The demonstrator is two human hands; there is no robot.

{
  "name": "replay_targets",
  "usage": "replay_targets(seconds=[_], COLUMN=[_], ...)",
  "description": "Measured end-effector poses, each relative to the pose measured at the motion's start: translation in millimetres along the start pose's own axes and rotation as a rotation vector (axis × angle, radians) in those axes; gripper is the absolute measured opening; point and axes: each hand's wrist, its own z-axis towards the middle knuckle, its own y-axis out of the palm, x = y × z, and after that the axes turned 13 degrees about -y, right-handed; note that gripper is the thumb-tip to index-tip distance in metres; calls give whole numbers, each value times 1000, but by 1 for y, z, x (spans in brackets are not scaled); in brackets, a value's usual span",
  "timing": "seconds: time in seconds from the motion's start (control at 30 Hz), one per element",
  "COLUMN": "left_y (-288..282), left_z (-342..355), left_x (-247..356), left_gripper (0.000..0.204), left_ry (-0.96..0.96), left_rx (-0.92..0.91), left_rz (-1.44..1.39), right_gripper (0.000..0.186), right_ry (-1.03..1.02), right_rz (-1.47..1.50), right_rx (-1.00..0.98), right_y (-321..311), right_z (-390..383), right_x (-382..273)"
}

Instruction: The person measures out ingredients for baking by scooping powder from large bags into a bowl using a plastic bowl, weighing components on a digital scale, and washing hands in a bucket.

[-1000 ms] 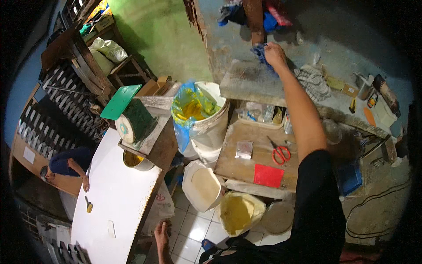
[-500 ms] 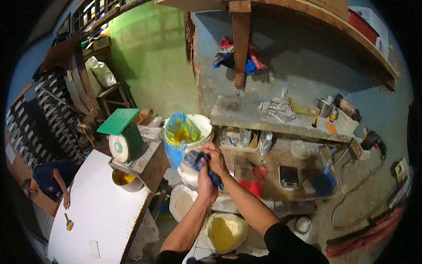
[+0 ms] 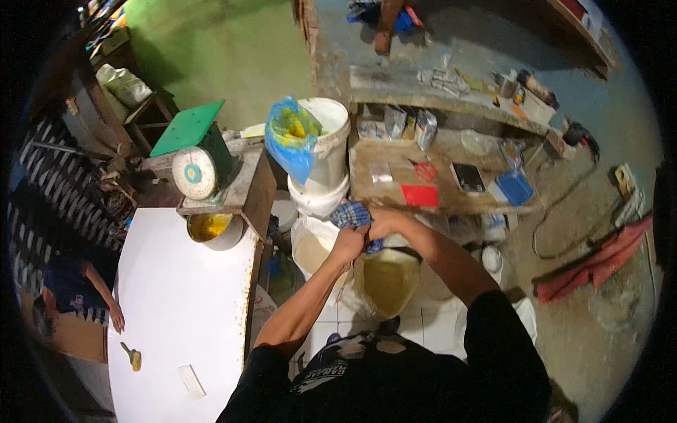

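Note:
A blue checked cloth point(image 3: 351, 213) is bunched between my two hands. My left hand point(image 3: 350, 244) is closed around its lower part, and my right hand point(image 3: 384, 223) grips it from the other side. Just beyond my hands stands a tall white bucket point(image 3: 333, 151) with a blue plastic bag point(image 3: 290, 158) at its left side, yellow stuff showing in the bag's mouth. Below my hands are open sacks: one with pale contents point(image 3: 310, 254) and another with yellowish contents point(image 3: 384, 282).
On the left a white tabletop point(image 3: 176, 303) bears a brush point(image 3: 132, 357). A green-topped scale point(image 3: 194, 169) stands above a pot point(image 3: 215, 230) with yellow contents. Another person's hand point(image 3: 117, 319) rests by the table's left edge. A wooden bench point(image 3: 444, 151) holds a small digital scale point(image 3: 467, 178).
My head view has tilted downward, so the bench and bucket sit higher in the picture. My hands have drawn closer to my body, still gripping the cloth.

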Motion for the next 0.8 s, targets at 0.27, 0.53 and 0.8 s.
replay_targets(seconds=[0.27, 0.53, 0.8], left_y=[-3, -63, 40], left_z=[4, 24, -59], left_x=[-65, -49, -41], left_gripper=[43, 26, 39], left_ry=[0, -96, -89], left_rx=[24, -165, -386], left_rz=[-333, -433, -732], right_gripper=[52, 42, 85], right_ry=[515, 62, -284], right_rz=[-554, -178, 1845], right_rx=[-87, -30, 1446], right_y=[95, 27, -12], right_z=[33, 9, -17], right_x=[-41, -173, -138])
